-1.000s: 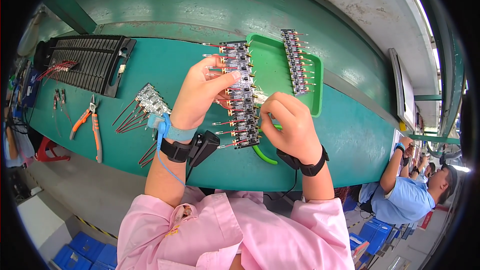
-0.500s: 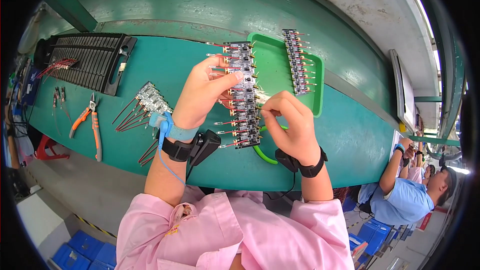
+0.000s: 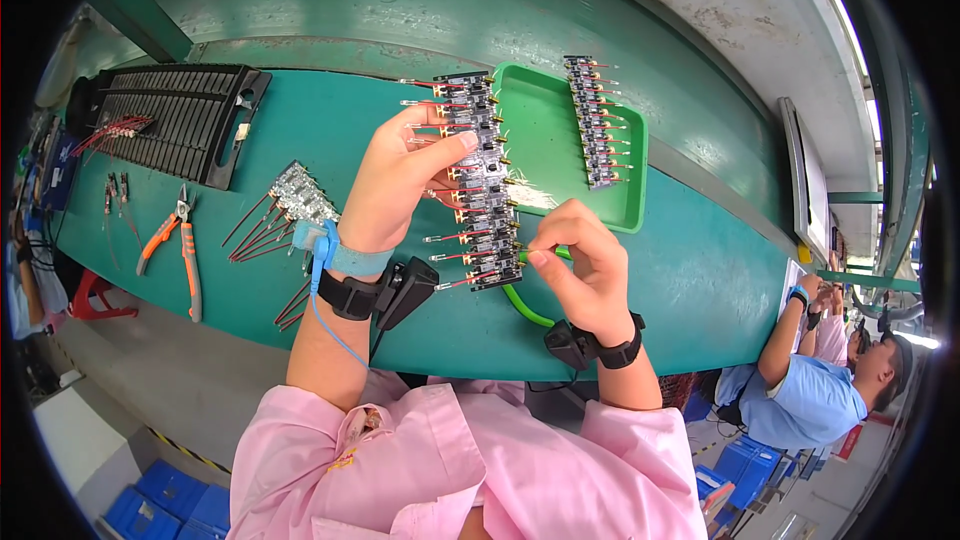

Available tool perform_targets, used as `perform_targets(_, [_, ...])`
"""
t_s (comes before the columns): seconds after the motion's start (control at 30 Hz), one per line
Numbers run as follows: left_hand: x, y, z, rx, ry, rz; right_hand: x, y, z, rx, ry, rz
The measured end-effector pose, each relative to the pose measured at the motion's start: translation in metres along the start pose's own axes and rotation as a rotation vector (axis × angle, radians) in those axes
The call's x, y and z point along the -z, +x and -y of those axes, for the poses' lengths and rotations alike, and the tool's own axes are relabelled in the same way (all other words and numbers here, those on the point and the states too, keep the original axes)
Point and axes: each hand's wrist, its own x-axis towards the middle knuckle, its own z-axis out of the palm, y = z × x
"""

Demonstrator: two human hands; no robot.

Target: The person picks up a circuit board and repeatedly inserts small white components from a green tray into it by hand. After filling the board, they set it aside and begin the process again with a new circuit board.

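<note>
A long strip of black circuit boards point(image 3: 487, 202), with red wires along its left edge and small brass-coloured parts along its right, is held upright over the mat. My left hand point(image 3: 385, 180) grips it from the left, thumb on its face and fingers behind. At the strip's lower right edge, my right hand point(image 3: 588, 275) is closed in a pinch; anything between the fingertips is too small to make out. Behind the strip sits a green tray point(image 3: 637, 202) with white scraps point(image 3: 530, 195) in it. A second board strip point(image 3: 597, 130) lies across the tray's far right part.
Orange-handled cutters point(image 3: 180, 245) and a pile of wired boards point(image 3: 300, 192) lie to the left. Farther left stands a black slotted rack point(image 3: 200, 120) with red-wired pieces on it. A green tube point(image 3: 527, 312) lies near my right hand. A person in blue point(image 3: 808, 395) works at right.
The strip and my left hand have shifted slightly left and up. My right hand has moved down along the strip's right edge, still pinched.
</note>
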Motion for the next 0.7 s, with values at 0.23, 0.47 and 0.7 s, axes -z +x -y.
perform_targets(0.23, [-0.0012,-0.0013,-0.0017,0.006,-0.009,0.001,-0.0016,-0.0026,-0.0004,0.015,0.005,-0.008])
perform_targets(0.47, [-0.0003,-0.0004,-0.0001,0.006,0.000,0.004,-0.0015,-0.0019,-0.0025,0.015,-0.012,-0.004])
perform_targets(0.7, [-0.0011,-0.0004,0.0000,0.006,0.004,0.003,-0.0020,-0.0020,-0.0021,0.023,-0.025,-0.007])
